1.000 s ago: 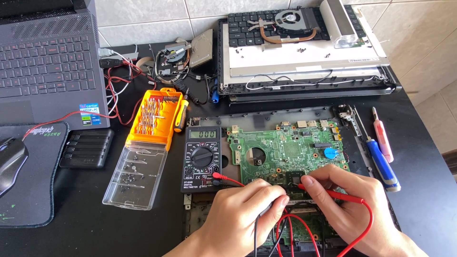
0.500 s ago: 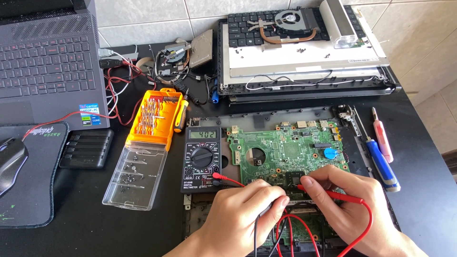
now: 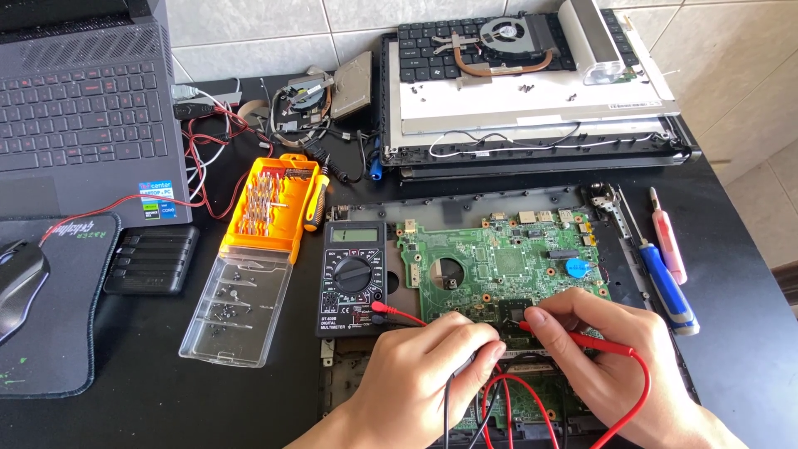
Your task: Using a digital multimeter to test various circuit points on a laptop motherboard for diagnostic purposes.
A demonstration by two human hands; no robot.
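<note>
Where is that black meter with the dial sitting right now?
In the head view, the black multimeter lies flat on the dark table, left of the green circuit board and right of the orange screwdriver-bit case, just above the left hand.

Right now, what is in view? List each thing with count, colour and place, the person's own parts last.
circuit board: one, green, centre.
multimeter: one, black, left of the board.
red probe: one, in the right hand.
bit set: one, orange, clear lid open.
screwdrivers: two, blue and pink, right.
laptop: one, grey, top left.
mouse: one, black, far left.
dismantled laptop parts: top centre.
left hand: on a black lead.
right hand: probing the board.
</note>
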